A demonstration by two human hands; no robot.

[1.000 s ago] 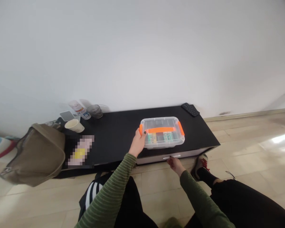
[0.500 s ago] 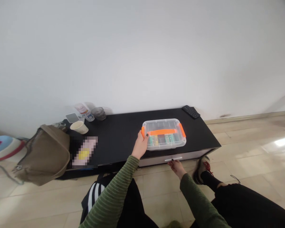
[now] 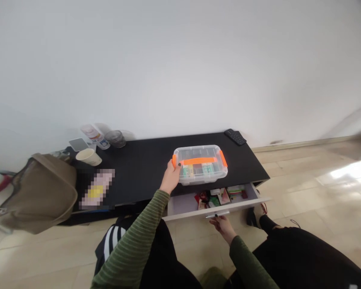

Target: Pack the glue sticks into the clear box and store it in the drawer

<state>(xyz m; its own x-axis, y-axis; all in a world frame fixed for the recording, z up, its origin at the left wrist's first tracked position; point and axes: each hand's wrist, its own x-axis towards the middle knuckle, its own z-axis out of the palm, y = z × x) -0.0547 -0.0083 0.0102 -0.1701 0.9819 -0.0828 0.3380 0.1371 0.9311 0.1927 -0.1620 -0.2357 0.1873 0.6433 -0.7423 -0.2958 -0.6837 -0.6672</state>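
My left hand grips the left end of a clear plastic storage box by its orange latch. The lid is on, an orange handle lies across it, and green and yellow items show through the wall. Below the box, a white drawer stands pulled out, with several small packets and other items inside. My right hand has its fingers curled on the drawer handle at the front.
On the black cabinet top stand a paper cup, a spray can, a glass and a blurred-out pink item. A black keyboard lies at the back right. A brown bag sits at the left end. My legs flank the drawer.
The drawer has slid out toward me with my right hand at its handle, exposing its contents. My left hand still holds the box; the whole view has shifted slightly.
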